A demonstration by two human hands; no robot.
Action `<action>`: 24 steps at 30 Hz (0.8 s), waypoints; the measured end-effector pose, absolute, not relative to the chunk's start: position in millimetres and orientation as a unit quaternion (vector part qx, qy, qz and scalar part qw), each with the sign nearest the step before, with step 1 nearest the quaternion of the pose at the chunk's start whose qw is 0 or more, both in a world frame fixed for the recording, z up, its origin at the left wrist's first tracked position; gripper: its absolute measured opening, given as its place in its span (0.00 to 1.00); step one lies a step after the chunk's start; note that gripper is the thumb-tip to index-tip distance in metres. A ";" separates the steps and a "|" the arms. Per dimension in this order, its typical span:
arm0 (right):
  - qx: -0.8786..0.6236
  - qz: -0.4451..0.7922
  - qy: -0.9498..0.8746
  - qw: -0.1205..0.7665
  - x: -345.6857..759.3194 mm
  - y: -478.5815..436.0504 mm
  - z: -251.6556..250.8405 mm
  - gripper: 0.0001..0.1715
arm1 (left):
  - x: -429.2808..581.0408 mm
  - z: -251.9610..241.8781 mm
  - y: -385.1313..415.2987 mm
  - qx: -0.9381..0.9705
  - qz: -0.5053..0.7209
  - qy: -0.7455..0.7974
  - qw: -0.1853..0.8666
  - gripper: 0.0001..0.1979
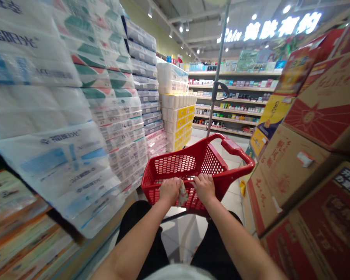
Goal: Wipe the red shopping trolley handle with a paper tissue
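Left hand [169,190] clutches patterned cloth [182,194]; right hand [204,188] grips shopping cart [194,200] at near edge. Likely stiff, light; best hold: handlebar [232,147].

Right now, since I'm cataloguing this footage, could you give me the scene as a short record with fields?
left hand: on the near rim, a patterned cloth in its grasp; hand
right hand: resting on the same rim, beside the left; hand
cart: red cart with perforated walls, its handle to the right
picture left: tall stacks of plastic-wrapped paper packs
picture right: piled cartons
background: shelves of small goods, a lit sign above
upright: grey pole beyond the cart
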State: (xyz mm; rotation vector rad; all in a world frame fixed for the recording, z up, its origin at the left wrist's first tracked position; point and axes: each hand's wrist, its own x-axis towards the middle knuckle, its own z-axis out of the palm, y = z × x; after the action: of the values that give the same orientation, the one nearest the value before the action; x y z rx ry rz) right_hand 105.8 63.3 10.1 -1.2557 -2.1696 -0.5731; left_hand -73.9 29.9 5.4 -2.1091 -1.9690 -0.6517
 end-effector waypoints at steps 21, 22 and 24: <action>-0.192 0.005 -0.885 0.424 0.6 47.9 0.0 0.38 | -118.1 34.8 -5.4 -0.580 -0.533 -0.514 -0.339 0.17; -0.171 0.006 -0.891 0.421 1.6 54.7 -1.5 0.35 | -131.1 38.9 -16.2 -0.600 -0.512 -0.520 -0.328 0.17; -0.175 0.011 -0.889 0.423 7.2 70.0 -6.4 0.31 | -165.8 47.0 -40.6 -0.605 -0.519 -0.543 -0.265 0.18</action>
State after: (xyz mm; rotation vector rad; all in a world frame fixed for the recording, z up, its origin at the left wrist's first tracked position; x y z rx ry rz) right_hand 7.2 70.0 -6.4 -0.4390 -2.2249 0.0275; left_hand -165.8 -40.6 47.0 -2.3059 -2.0718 -1.9796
